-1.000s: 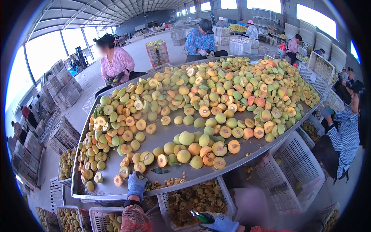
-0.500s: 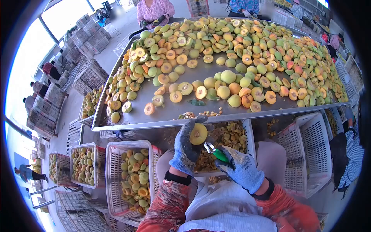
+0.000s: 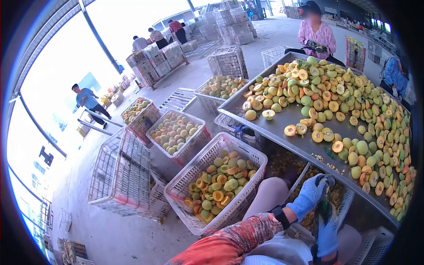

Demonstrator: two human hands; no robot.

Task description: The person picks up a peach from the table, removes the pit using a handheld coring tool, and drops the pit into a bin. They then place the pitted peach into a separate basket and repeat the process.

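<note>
My left hand (image 3: 310,195), in a blue and grey glove, is closed round a peach half that its fingers almost wholly hide. Just below it, my right hand (image 3: 327,234), gloved alike, grips green-handled pliers (image 3: 326,210); their jaws are hidden against the left hand. Both hands are over a crate of cut fruit pieces (image 3: 339,194) between my knees. Beyond them, a metal table (image 3: 291,134) carries whole and halved peaches (image 3: 349,95), with small pits near its edge.
A white crate (image 3: 176,194) of peach halves stands left of my leg. Further crates of fruit (image 3: 174,132) and stacked crates (image 3: 119,172) lie beyond it. A person in a pink top (image 3: 316,37) sits across the table. Another person in blue (image 3: 90,104) is at the far left.
The view has swung left, so the table now lies at the right. My hands have come together, and the peach half and the plier jaws are now mostly hidden.
</note>
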